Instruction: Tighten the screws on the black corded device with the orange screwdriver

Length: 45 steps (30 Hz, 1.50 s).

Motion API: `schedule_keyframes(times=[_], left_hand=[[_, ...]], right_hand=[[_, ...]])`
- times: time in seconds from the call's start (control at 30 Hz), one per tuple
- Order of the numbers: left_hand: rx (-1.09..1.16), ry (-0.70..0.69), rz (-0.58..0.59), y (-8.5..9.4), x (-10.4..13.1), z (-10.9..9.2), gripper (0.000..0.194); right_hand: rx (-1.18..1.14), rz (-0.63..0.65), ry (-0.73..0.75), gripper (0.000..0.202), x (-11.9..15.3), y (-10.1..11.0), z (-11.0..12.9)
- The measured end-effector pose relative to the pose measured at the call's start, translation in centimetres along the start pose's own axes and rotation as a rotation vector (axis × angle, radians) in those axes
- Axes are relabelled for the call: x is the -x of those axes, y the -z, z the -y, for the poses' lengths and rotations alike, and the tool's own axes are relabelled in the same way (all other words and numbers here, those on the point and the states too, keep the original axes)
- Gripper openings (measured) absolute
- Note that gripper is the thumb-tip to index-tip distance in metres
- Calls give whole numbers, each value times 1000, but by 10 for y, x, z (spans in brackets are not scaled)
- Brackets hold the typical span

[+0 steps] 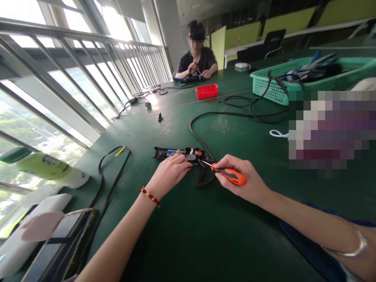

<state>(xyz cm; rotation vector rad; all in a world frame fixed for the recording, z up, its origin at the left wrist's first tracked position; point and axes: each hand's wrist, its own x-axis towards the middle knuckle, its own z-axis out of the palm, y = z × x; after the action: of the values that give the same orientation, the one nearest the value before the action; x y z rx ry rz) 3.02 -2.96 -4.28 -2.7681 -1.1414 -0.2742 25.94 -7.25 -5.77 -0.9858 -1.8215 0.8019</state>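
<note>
An opened black handheld device (160, 152) lies on the green table, its inner parts and coloured wires showing. My left hand (174, 169) rests on it with fingers bent and pressed down, steadying its near side. In my right hand (249, 178) is a screwdriver (232, 176) with an orange and grey handle, gripped between thumb and fingers. The screwdriver's shaft points left into the device beside the wires; the tip's exact contact is too small to tell. A black cable (199, 138) runs from the device's right end toward the back.
A red bin (206, 91) stands further back, and a green basket (270, 88) of tools is at the back right. At left are a bottle (55, 168), a phone (63, 231) and a black strap (101, 168). A co-worker (198, 58) sits across the table (188, 235).
</note>
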Motion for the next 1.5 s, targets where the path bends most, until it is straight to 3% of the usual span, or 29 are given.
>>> schedule_keyframes(times=[0.27, 0.37, 0.5, 1.1, 1.37, 1.5], left_hand=[[-95, -18, -113, -8, 2, -7, 22], [-65, 8, -241, -10, 1, -12, 21], [-6, 141, -407, -12, -2, -18, 20], [-86, 170, -381, -16, -9, -19, 18], [-168, 129, -384, -18, -6, -16, 17], [-155, 129, -430, -19, -3, -15, 14]], right_hand=[[-23, -40, -23, 6, 0, 0, 1], [-46, -68, -31, 4, 0, -1, 1], [-51, -136, -21, 4, 1, -2, 2], [73, -141, 227, 18, 2, -1, 7], [97, -244, 179, 16, 8, -1, 9], [122, -214, 228, 14, 7, -1, 9]])
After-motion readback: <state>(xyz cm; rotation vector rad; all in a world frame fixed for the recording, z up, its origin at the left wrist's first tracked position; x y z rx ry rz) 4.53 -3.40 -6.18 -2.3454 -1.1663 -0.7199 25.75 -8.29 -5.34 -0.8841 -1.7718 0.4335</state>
